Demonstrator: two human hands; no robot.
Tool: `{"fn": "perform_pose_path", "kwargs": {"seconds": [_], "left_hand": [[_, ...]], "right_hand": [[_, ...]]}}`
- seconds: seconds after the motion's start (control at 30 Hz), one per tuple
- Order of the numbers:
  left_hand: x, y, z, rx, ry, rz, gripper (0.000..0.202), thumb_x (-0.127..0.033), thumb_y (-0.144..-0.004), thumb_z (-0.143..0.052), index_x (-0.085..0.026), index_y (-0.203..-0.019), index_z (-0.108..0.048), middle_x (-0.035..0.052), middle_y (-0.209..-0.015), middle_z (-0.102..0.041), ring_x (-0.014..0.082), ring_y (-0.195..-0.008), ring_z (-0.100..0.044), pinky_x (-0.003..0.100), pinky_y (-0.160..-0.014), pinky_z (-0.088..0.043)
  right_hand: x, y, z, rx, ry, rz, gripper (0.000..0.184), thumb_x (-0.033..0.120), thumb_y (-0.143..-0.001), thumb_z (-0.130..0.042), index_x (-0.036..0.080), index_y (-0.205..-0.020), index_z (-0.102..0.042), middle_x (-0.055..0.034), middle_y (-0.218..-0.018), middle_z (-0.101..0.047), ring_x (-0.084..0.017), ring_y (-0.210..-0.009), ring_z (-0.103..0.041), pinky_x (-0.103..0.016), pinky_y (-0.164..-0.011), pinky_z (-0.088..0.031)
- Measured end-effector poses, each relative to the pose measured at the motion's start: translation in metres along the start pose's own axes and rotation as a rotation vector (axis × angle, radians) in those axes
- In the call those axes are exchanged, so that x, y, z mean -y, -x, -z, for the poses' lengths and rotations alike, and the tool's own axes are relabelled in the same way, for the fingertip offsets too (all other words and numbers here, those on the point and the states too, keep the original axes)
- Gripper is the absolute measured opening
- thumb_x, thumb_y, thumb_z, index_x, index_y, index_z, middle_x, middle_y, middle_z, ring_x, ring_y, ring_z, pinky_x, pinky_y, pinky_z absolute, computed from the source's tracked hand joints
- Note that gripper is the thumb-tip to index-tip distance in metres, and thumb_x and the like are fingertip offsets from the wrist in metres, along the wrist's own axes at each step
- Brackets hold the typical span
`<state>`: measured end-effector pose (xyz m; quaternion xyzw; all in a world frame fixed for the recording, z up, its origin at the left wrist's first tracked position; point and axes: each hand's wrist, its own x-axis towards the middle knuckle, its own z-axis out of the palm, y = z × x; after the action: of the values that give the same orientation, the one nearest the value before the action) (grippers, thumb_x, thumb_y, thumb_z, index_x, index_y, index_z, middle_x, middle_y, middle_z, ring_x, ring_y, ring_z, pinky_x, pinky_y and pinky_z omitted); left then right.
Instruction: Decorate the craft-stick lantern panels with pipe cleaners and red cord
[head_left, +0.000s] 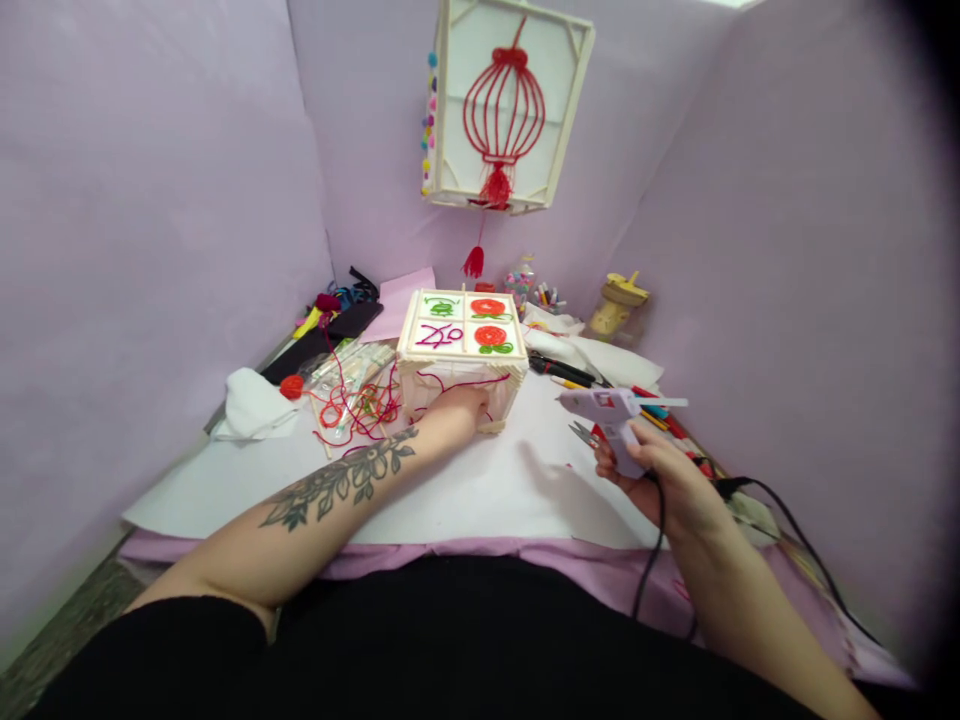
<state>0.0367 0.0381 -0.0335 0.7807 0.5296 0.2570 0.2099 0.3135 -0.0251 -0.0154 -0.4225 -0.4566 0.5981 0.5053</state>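
A small box of craft sticks [463, 345] stands in the middle of the white sheet, with yarn pictures in green, red and purple on its four top panels. My left hand [465, 405] rests against its near side, fingers curled onto the wall where red yarn runs. To the right, above the sheet, my right hand [651, 470] is closed round the grip of a pale glue gun [611, 412]. Its nozzle points left toward the box, and its black cord [780, 520] trails to the right.
Tangled red yarn [352, 405] and a white cloth [255, 405] lie left of the box. Scissors [583, 433], pens and markers [570, 372] lie to its right. A white lantern with a red yarn design [506, 105] hangs at the back. Lilac walls close in on three sides.
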Motion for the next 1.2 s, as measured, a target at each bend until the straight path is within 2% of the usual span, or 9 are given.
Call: {"fn": "perform_pose_path", "kwargs": {"seconds": [0.1,0.2,0.37,0.6,0.77,0.97,1.07,1.2], "left_hand": [[0.001,0.001,-0.001,0.013,-0.06,-0.009,0.017,-0.019,-0.078,-0.051,-0.017,-0.069,-0.066,0.0069,-0.078,-0.069,0.0223,-0.075,-0.06,0.033,-0.074,-0.045],[0.007,0.004,-0.003,0.023,-0.08,-0.029,0.021,-0.02,-0.081,-0.048,-0.017,-0.073,-0.068,0.0064,-0.084,-0.07,0.022,-0.082,-0.06,0.032,-0.079,-0.045],[0.018,0.004,-0.007,0.033,-0.076,-0.046,0.024,-0.022,-0.084,-0.047,-0.017,-0.082,-0.071,0.0064,-0.09,-0.071,0.0222,-0.087,-0.062,0.031,-0.08,-0.046],[0.02,0.009,-0.003,0.073,-0.054,-0.133,0.025,-0.025,-0.087,-0.048,-0.018,-0.087,-0.072,0.0045,-0.093,-0.072,0.0196,-0.089,-0.063,0.028,-0.082,-0.046],[0.015,0.017,0.0,0.064,-0.08,-0.139,0.019,-0.029,-0.085,-0.055,-0.019,-0.088,-0.072,0.0042,-0.091,-0.071,0.0187,-0.085,-0.062,0.027,-0.078,-0.046],[0.001,0.022,-0.004,0.03,-0.142,-0.119,0.022,-0.033,-0.085,-0.056,-0.017,-0.079,-0.07,0.0057,-0.081,-0.069,0.0192,-0.076,-0.061,0.028,-0.069,-0.045],[-0.005,0.023,-0.006,0.032,-0.142,-0.122,0.023,-0.033,-0.085,-0.055,-0.017,-0.077,-0.069,0.0057,-0.081,-0.068,0.0186,-0.074,-0.061,0.028,-0.067,-0.045],[-0.011,0.024,-0.008,0.038,-0.124,-0.152,0.017,-0.027,-0.083,-0.056,-0.017,-0.079,-0.07,0.0057,-0.085,-0.069,0.0183,-0.078,-0.061,0.027,-0.07,-0.045]], "right_hand": [[-0.006,0.002,-0.014,0.122,-0.098,-0.041,0.032,0.028,-0.062,-0.073,0.02,-0.093,-0.067,0.0005,-0.067,-0.049,-0.013,-0.059,-0.048,-0.027,-0.051,-0.047],[-0.015,0.003,-0.021,0.128,-0.124,-0.035,0.033,0.03,-0.065,-0.075,0.019,-0.095,-0.066,0.0026,-0.063,-0.044,-0.012,-0.056,-0.044,-0.026,-0.051,-0.042],[-0.027,0.006,-0.02,0.175,-0.037,0.048,0.037,0.04,-0.067,-0.079,0.017,-0.093,-0.067,-0.0011,-0.067,-0.053,-0.015,-0.063,-0.05,-0.03,-0.059,-0.043],[-0.029,0.01,-0.025,0.146,-0.027,0.117,0.035,0.039,-0.068,-0.079,0.02,-0.094,-0.065,-0.002,-0.073,-0.057,-0.017,-0.068,-0.052,-0.03,-0.064,-0.044],[-0.026,-0.002,-0.051,0.132,-0.168,0.175,0.032,0.036,-0.064,-0.079,0.026,-0.087,-0.059,0.0001,-0.081,-0.057,-0.017,-0.081,-0.056,-0.032,-0.077,-0.049],[-0.026,-0.024,-0.088,0.139,-0.289,0.08,0.037,0.038,-0.058,-0.081,0.027,-0.086,-0.058,-0.0002,-0.087,-0.064,-0.023,-0.098,-0.063,-0.04,-0.091,-0.048],[-0.027,-0.029,-0.091,0.131,-0.307,0.106,0.036,0.042,-0.061,-0.079,0.028,-0.086,-0.057,-0.0014,-0.091,-0.067,-0.028,-0.107,-0.062,-0.048,-0.098,-0.045],[-0.027,-0.028,-0.078,0.129,-0.272,0.142,0.034,0.043,-0.064,-0.077,0.029,-0.087,-0.058,-0.0018,-0.093,-0.068,-0.029,-0.109,-0.062,-0.051,-0.099,-0.044]]}}
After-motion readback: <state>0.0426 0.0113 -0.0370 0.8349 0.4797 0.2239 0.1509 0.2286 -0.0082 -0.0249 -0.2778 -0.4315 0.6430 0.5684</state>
